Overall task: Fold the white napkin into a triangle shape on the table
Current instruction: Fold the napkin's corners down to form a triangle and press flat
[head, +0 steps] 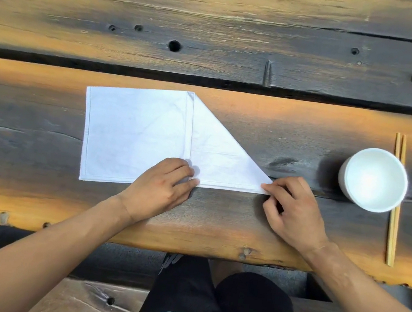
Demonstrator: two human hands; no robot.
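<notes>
- The white napkin [136, 134] lay flat on the near plank of the dark wooden table [33, 196], a little left of centre in my view.
- Its left part was a plain rectangle; its right part had been turned into a triangular flap whose slanted edge ran from the far top corner down to a point at the near right.
- A hemmed vertical edge ran down the middle of the cloth, where the flap met the rectangle.
- My left hand [162, 189] rested on the near edge of the napkin at the foot of that vertical edge, fingers loosely curled and pressing the cloth down; I saw no pinch there, just the hand lying on top.
- My right hand [295, 212] was at the flap's pointed near-right corner, thumb and fingers brought together on the tip of the cloth, so it was nipping that corner against the table.
- The two hands were well apart, with the flap's near hem stretched straight between them.
- A white cup [373, 179] stood upright to the right, well apart from the napkin.
- A pair of wooden chopsticks [392, 231] lay pointing near-to-far just beside the cup's right side, partly hidden by it.
</notes>
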